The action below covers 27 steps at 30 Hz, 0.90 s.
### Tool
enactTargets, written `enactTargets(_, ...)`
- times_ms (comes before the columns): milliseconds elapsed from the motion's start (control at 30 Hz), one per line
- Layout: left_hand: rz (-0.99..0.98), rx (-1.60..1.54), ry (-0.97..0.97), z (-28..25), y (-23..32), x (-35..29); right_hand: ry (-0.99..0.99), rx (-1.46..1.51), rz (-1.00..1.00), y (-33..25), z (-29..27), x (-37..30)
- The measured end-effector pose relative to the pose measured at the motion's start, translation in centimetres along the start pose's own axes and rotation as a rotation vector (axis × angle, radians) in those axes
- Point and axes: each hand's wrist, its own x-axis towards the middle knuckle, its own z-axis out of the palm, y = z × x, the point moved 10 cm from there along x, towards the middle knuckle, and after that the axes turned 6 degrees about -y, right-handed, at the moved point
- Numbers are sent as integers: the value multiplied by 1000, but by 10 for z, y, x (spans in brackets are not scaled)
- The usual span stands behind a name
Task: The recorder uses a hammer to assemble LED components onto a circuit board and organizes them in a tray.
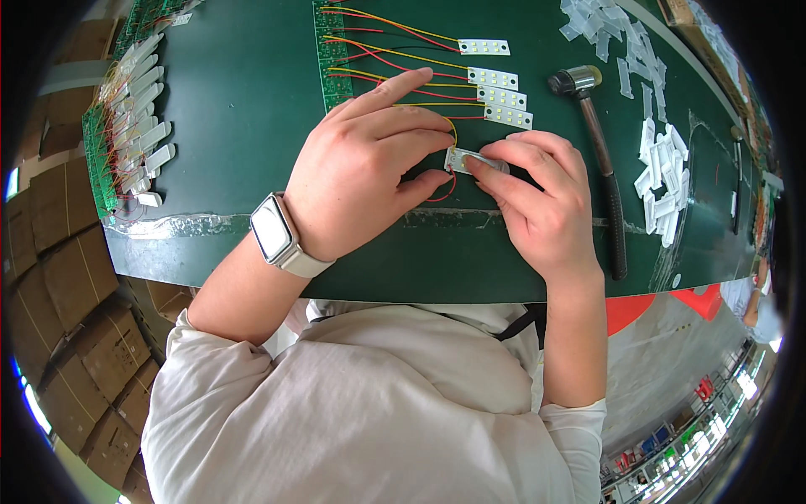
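The right hand (541, 189) pinches the right end of a small white light board (456, 160), near the middle of the green table (227, 126). The left hand (357, 155) has its thumb and pointing finger at the left end; I cannot tell if they squeeze. Farther away, four more light boards (484, 48) sit in a column. On the right lie a hammer (599, 143) and a heap of white pieces (663, 181).

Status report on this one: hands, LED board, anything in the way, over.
Left hand at left end of LED board; right hand at right end. Board partly hidden. Hammer lies right, apart from both hands.
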Motion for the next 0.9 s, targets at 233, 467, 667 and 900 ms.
enactTargets(233, 35, -57, -40, 3, -7, 2, 7, -2, 10, 0, 1, -2)
enactTargets(467, 52, 14, 4, 2, 2, 4, -1, 6, 12, 0, 1, -3)
enactTargets(667, -32, 112, -18, 4, 3, 1, 6, 47, 13, 2, 0, -2)
enactTargets(900, -87, 167, -19, 3, 1, -2, 5, 135, 58, 7, 1, 1)
